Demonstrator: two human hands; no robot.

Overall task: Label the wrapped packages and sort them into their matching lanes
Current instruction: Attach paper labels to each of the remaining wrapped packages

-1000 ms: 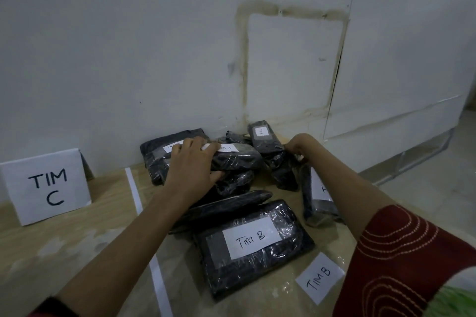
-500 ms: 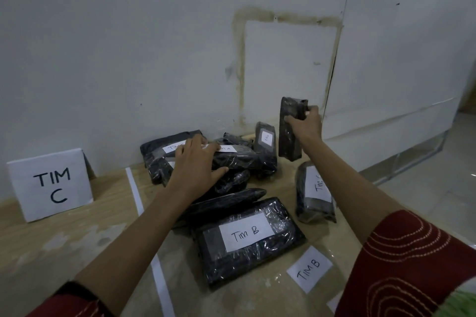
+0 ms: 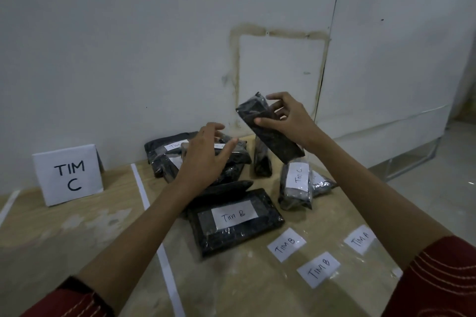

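Observation:
My right hand grips a long black wrapped package with no label showing, held tilted in the air above the pile. My left hand hovers with spread fingers over the stacked packages near the wall, holding nothing. A flat package labelled TIM B lies at the front of the pile. A smaller package labelled TIM C lies to its right. Another dark package stands upright behind it.
A folded white sign reading TIM C stands at the left by the wall. White tape strips mark lanes on the wooden table. Loose paper labels lie at the front right: two TIM B and one TIM A.
My right hand pulled the unlabelled package out of the pile, raised it and tilted it towards me. My left hand lifted off the stacked packages and opened.

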